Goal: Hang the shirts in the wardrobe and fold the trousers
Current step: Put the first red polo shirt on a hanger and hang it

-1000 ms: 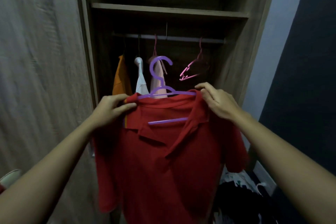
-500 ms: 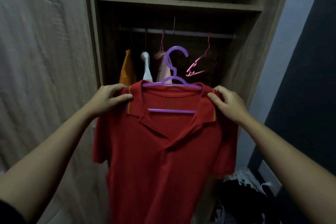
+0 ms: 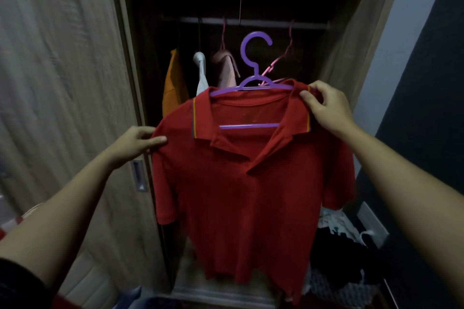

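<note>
Your left hand [image 3: 136, 142] and right hand [image 3: 326, 108] pinch the red polo shirt's [image 3: 251, 183] shoulders on the purple hanger [image 3: 253, 78] before the wardrobe rail [image 3: 308, 24]. It's soft and light; grip the hanger's neck.

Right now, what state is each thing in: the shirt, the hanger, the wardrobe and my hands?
Red shirt: on the purple hanger, held up, not yet hung.
Purple hanger: hook free, not on the rail.
Wardrobe: open.
Rail: carrying other hung garments.
Left hand: pinching the shirt's shoulder.
Right hand: gripping the collar at the hanger's end.
</note>
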`<state>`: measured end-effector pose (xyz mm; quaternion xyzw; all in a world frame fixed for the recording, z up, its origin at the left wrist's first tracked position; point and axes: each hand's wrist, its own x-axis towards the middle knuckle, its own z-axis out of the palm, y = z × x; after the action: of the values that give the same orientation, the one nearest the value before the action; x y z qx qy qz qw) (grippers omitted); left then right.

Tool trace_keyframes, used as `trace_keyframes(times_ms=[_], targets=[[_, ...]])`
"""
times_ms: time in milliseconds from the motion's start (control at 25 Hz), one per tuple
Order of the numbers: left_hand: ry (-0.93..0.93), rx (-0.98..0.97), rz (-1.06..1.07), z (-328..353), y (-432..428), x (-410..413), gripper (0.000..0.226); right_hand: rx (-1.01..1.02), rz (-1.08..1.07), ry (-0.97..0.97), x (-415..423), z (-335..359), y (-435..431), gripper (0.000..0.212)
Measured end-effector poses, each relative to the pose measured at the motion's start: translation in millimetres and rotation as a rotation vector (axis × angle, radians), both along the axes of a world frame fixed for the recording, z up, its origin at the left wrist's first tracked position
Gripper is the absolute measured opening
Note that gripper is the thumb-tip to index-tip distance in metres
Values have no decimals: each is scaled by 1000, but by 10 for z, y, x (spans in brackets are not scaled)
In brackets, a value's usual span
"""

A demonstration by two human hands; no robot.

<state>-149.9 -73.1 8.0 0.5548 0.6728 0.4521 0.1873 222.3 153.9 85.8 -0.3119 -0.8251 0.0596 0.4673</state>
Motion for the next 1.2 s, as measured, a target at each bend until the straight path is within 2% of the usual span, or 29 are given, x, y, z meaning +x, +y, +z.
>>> trace_keyframes(times_ms=[40, 80, 160, 240, 280, 360, 480, 560, 640, 720, 800, 880, 1080, 1200], targets=[[31, -52, 35, -46, 3, -43, 12, -1, 3, -16, -1, -13, 18, 19], [85, -86, 61, -30, 17, -63, 6, -2, 13, -29, -9, -22, 27, 18], [101, -94, 22, 107, 42, -11, 36, -17, 47, -26, -31, -37, 46, 15], [-57, -29, -109, 395, 13, 199, 59, -44, 93, -24, -64, -61, 68, 13], [-107, -16, -175, 552, 13, 306, 62, -62, 123, -30, -90, -75, 79, 11], [-27, -97, -266, 835, -12, 530, 64, -89, 189, -33, -152, -90, 78, 8], [85, -192, -337, 1031, -8, 761, 38, -127, 244, -55, -254, -56, 118, 6], [-4, -110, -337, 1026, 22, 879, 28, -167, 219, -102, -336, -19, 203, 8], [-31, -2, -275, 973, 85, 1007, 22, -180, 125, -227, -457, 4, 308, 17], [-8, 31, -140, 875, 221, 1107, 28, -242, 35, -313, -632, -12, 358, 32], [-44, 23, -28, 784, 391, 1206, 28, -371, -26, -248, -827, -71, 344, 44], [-111, 18, 48, 725, 568, 1316, 21, -437, -71, -137, -1000, -141, 329, 47], [-188, 63, 247, 638, 1062, 1510, 22, -449, -204, 192, -1302, -33, 483, 42], [-179, 98, 286, 589, 1364, 1527, 23, -468, -197, 297, -1471, 160, 671, 47]])
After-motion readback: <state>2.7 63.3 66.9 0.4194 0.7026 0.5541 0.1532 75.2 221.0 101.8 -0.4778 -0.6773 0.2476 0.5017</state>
